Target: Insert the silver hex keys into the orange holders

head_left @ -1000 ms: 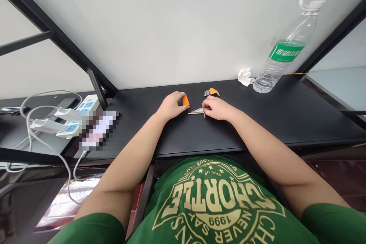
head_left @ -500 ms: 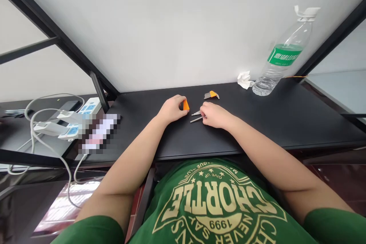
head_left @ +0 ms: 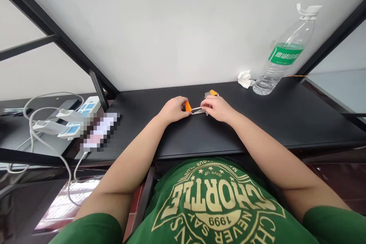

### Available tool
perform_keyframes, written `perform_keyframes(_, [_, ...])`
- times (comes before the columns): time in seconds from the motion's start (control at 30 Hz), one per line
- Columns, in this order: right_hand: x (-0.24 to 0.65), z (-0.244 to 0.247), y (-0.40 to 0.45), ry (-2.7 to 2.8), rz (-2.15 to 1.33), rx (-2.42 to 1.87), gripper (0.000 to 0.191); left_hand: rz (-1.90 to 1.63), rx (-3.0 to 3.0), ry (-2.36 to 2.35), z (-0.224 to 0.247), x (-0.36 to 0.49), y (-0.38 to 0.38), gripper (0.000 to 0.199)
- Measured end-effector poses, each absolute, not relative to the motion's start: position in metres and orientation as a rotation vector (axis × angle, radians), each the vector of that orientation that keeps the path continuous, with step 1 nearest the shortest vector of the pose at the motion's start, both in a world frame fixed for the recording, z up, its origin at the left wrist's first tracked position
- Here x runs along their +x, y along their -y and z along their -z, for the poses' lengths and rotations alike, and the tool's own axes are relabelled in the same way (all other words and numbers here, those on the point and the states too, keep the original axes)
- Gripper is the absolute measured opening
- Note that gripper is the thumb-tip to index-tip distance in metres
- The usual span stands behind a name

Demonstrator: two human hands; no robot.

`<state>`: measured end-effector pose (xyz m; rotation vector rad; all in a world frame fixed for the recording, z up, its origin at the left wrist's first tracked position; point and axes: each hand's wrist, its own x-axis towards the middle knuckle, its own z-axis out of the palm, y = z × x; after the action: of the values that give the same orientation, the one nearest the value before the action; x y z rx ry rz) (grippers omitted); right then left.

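Observation:
My left hand (head_left: 175, 109) pinches an orange plastic hex key holder (head_left: 188, 106) between thumb and fingers above the black tabletop. My right hand (head_left: 216, 108) is closed on a thin silver hex key (head_left: 197, 108), whose far end meets the holder; whether it sits inside a hole I cannot tell. More hex keys (head_left: 199, 113) lie on the table just below, partly covered by my right fingers. Behind my right hand rests a second orange holder (head_left: 213, 92) with several hex keys in it.
A clear water bottle (head_left: 281, 59) with a green label stands at the back right, beside crumpled tissue (head_left: 245, 79). At left are a phone (head_left: 101, 131), a white power strip (head_left: 90, 106) with chargers, and loose cables. Black metal frame bars (head_left: 98, 89) flank the table.
My right hand has moved slightly up and turned the hex key so that its end now reaches the orange holder. My left hand has shifted a little to the right.

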<state>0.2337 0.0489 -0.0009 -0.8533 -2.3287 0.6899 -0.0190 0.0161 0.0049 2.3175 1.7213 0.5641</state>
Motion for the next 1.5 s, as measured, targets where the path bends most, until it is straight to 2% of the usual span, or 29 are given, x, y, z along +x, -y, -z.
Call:
perform_keyframes(0.23, [0.233, 0.004, -0.049, 2.264, -0.812, -0.790, 0.011, -0.626, 2.407, -1.556, -0.010, -0.013, -0.008, 0.035])
perform_keyframes(0.4, [0.222, 0.009, -0.043, 2.017, -1.253, -0.782, 0.016, -0.847, 2.460, -1.437, -0.010, -0.007, -0.007, 0.038])
perform_keyframes(0.5, [0.217, 0.010, -0.039, 1.930, -1.427, -0.692, 0.018, -0.847, 2.482, -1.395, -0.010, -0.007, -0.007, 0.036])
perform_keyframes(0.57, [0.218, 0.010, -0.040, 1.968, -1.362, -0.692, 0.018, -0.817, 2.486, -1.402, -0.011, -0.009, -0.008, 0.036])
perform_keyframes(0.73, [0.232, 0.009, -0.048, 2.408, -0.651, -0.905, 0.009, -0.841, 2.487, -1.470, -0.007, -0.016, -0.010, 0.043])
perform_keyframes(0.83, [0.235, 0.008, -0.051, 2.618, -0.446, -1.021, 0.013, -0.843, 2.491, -1.509, -0.006, -0.019, -0.011, 0.044])
perform_keyframes(1.03, [0.224, -0.001, -0.040, 2.761, -0.307, -1.150, 0.008, -0.726, 2.508, -1.557, -0.011, -0.016, -0.009, 0.031])
perform_keyframes(1.17, [0.226, -0.002, -0.039, 2.734, -0.399, -1.186, 0.001, -0.690, 2.508, -1.566, -0.013, -0.015, -0.009, 0.028])
perform_keyframes(1.3, [0.231, 0.001, -0.042, 2.747, -0.460, -1.135, 0.014, -0.679, 2.493, -1.568, -0.011, -0.017, -0.011, 0.029])
perform_keyframes(1.4, [0.230, 0.000, -0.040, 2.788, -0.391, -1.091, 0.012, -0.697, 2.498, -1.567, -0.010, -0.018, -0.012, 0.032])
perform_keyframes(1.5, [0.225, -0.003, -0.034, 2.794, -0.350, -1.092, 0.026, -0.675, 2.476, -1.579, -0.010, -0.018, -0.012, 0.032])
